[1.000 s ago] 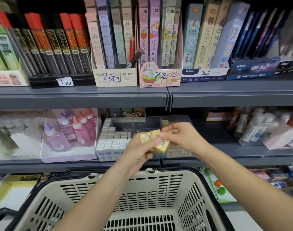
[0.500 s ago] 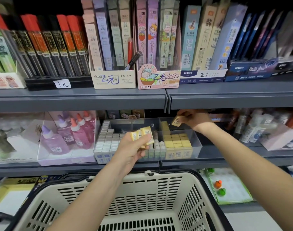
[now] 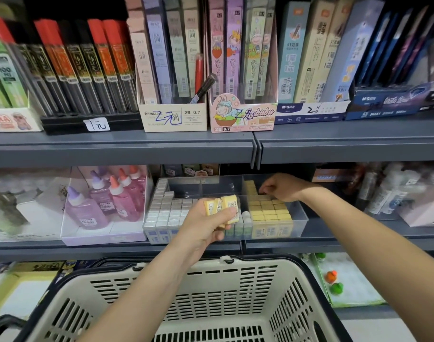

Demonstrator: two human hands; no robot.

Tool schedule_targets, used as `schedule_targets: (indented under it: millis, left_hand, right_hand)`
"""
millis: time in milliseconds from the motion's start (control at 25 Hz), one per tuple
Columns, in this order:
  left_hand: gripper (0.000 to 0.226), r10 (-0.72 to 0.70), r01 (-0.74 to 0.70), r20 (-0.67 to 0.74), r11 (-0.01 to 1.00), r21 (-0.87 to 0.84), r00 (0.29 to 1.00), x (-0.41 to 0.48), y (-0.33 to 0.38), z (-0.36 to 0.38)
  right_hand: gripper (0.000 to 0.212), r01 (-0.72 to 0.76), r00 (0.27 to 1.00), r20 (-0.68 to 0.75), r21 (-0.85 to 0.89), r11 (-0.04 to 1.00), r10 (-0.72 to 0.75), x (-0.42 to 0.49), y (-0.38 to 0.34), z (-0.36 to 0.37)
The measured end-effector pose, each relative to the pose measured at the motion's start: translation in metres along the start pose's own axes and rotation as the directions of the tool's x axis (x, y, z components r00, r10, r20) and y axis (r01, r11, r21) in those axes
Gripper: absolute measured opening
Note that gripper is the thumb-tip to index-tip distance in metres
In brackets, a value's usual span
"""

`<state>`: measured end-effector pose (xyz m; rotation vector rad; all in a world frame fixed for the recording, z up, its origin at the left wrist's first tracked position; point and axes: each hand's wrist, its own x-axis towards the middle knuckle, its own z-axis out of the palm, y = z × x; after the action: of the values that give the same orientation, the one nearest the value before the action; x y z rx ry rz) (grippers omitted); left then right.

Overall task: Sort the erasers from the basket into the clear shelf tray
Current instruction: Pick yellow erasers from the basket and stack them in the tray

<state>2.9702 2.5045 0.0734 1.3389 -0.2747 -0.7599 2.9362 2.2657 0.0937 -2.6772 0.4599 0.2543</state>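
Observation:
My left hand (image 3: 206,225) grips a small bunch of yellow erasers (image 3: 221,206) in front of the clear shelf tray (image 3: 300,225) on the lower shelf. The tray's left compartment holds rows of white erasers (image 3: 166,208). Its right compartment holds rows of yellow erasers (image 3: 270,212). My right hand (image 3: 284,187) reaches into the back of the right compartment, fingertips pinched together down on the rear yellow rows. The eraser it carries is mostly hidden under the fingers. The cream basket (image 3: 211,287) stands below my arms, and the part of its floor that shows is bare.
Pink and purple glue bottles (image 3: 107,201) stand in a box left of the tray. Pencil lead boxes (image 3: 174,119) line the shelf above, whose grey edge (image 3: 255,149) overhangs the tray. White bottles (image 3: 388,193) sit to the right. A lower shelf holds small toys (image 3: 333,282).
My right hand took one yellow eraser from the bunch, carried it right, and has lowered it into the back of the tray's right compartment. My left hand stayed roughly in place.

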Motion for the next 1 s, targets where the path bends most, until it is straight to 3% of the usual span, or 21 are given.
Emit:
schedule_targets:
  millis: [80,160,240,360,440,520,600,760,1000]
  left_hand:
    - [0.034,0.007,-0.007,-0.007,1.0,0.008,1.0,0.0,0.0,0.002]
    - [0.035,0.006,-0.006,-0.004,1.0,0.021,1.0,0.001,0.001,0.004]
    - [0.036,0.003,-0.004,0.019,0.999,0.035,1.0,0.0,0.002,0.007]
    - [0.035,0.02,-0.023,0.073,0.999,0.047,0.997,-0.001,0.002,0.017]
    - [0.027,0.042,-0.043,0.036,0.999,0.023,0.998,0.0,0.002,0.023]
    - [0.015,0.043,-0.045,-0.064,0.998,-0.037,0.997,0.003,0.005,0.025]
    - [0.013,0.042,-0.051,-0.12,0.996,-0.068,0.992,0.006,0.008,0.023]
    - [0.018,0.111,-0.111,-0.098,0.994,0.008,0.989,0.006,0.007,0.015]
    - [0.023,0.129,-0.133,-0.122,0.991,-0.027,0.984,0.007,0.008,0.001]
  right_hand:
    - [0.027,0.026,0.99,-0.139,0.03,0.999,-0.021,-0.009,-0.012,0.001]
    - [0.023,0.111,0.97,-0.235,0.184,0.977,-0.066,-0.024,-0.028,0.002]
    - [0.019,0.223,0.969,-0.184,0.383,0.896,-0.163,-0.042,-0.047,0.003]
    - [0.013,0.331,0.943,-0.153,0.317,0.889,-0.296,-0.059,-0.056,0.004]
    - [0.011,0.284,0.954,-0.196,0.364,0.887,-0.225,-0.059,-0.048,-0.004]
    - [0.016,0.152,0.973,-0.227,0.469,0.87,-0.048,-0.052,-0.033,-0.016]
    - [0.023,0.035,0.956,-0.282,0.362,0.932,0.074,-0.039,-0.015,-0.025]
    - [0.019,-0.012,0.922,-0.387,0.034,0.999,0.024,-0.016,0.002,-0.017]
    - [0.012,-0.011,0.991,-0.135,0.026,1.0,0.015,0.003,0.007,0.003]
